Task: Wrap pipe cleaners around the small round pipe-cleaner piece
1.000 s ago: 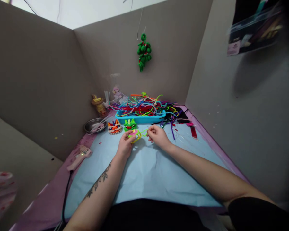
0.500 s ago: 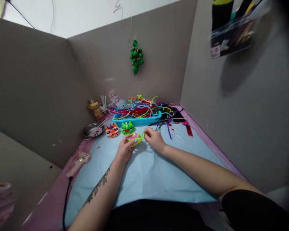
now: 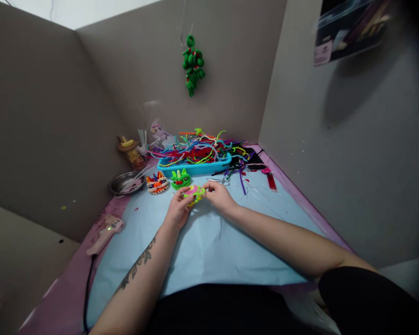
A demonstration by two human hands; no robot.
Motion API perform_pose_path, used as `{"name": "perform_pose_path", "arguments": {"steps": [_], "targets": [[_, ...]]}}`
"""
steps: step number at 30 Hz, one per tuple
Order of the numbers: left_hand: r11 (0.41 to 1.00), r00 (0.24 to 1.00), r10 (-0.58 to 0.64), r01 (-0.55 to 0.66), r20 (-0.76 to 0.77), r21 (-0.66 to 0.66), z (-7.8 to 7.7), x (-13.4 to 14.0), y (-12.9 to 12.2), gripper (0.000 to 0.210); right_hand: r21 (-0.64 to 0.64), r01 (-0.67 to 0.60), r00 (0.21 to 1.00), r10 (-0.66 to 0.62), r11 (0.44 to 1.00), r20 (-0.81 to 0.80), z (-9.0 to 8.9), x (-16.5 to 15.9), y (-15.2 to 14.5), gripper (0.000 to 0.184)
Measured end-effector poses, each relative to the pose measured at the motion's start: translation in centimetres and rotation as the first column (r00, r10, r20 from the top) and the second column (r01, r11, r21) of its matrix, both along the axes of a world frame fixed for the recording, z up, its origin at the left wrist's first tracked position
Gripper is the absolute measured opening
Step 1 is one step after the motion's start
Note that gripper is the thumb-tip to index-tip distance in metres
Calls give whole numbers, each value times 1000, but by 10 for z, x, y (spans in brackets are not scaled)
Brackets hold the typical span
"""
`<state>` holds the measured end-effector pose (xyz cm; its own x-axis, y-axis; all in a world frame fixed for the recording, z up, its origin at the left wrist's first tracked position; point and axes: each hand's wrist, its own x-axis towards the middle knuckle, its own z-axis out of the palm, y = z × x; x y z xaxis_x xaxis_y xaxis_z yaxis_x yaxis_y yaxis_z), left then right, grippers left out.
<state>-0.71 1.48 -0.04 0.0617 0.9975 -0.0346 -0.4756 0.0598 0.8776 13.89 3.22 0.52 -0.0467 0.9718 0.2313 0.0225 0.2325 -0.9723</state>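
Between my two hands is a small pipe-cleaner figure (image 3: 195,190) in pink, yellow and bright green, raised a little over the blue sheet. My left hand (image 3: 178,204) is closed around its left side, thumb in front. On the other side, the fingertips of my right hand (image 3: 217,195) pinch a green pipe-cleaner strand of the figure. Just behind my left hand sit a green pipe-cleaner animal head (image 3: 180,179) and an orange and white one (image 3: 157,183). Scissors (image 3: 220,180) lie behind my right hand, partly hidden by strands.
A blue tray (image 3: 195,168) heaped with coloured pipe cleaners stands at the back. To the left are a metal bowl (image 3: 118,184) and a corded pink glue gun (image 3: 106,236). A green pipe-cleaner ornament (image 3: 193,66) hangs on the back panel. Panels enclose the table.
My right hand has moved in closer to the figure, and the green strand now curves over against it. The camera view has shifted slightly, tilting down.
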Motion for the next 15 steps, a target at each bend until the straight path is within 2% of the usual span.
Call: {"name": "perform_pose_path", "arguments": {"steps": [3,5,8,10,12,13,15], "targets": [[999,1000,6,-5,-24,43,-3,0,0,41,-144,-132,981,108,981,-159,-4,-3,1,21],[998,999,23,-21,-39,58,-4,0,1,40,-182,-202,962,160,962,-223,-8,-5,1,22],[995,995,82,-79,-52,56,-5,0,2,39,-168,-214,967,183,962,-178,-12,-5,0,17],[987,987,152,-149,-52,66,-4,0,2,40,-88,-102,993,95,991,-73,-12,-3,-2,14],[971,973,227,-222,-46,90,-3,-1,3,41,86,42,997,-47,995,58,-10,0,-7,18],[963,966,255,-249,-46,101,-2,-1,4,41,190,71,988,-95,979,123,-7,1,-10,20],[954,958,282,-274,-57,119,0,-1,3,40,348,-6,960,-92,938,265,-2,3,-17,22]]}}
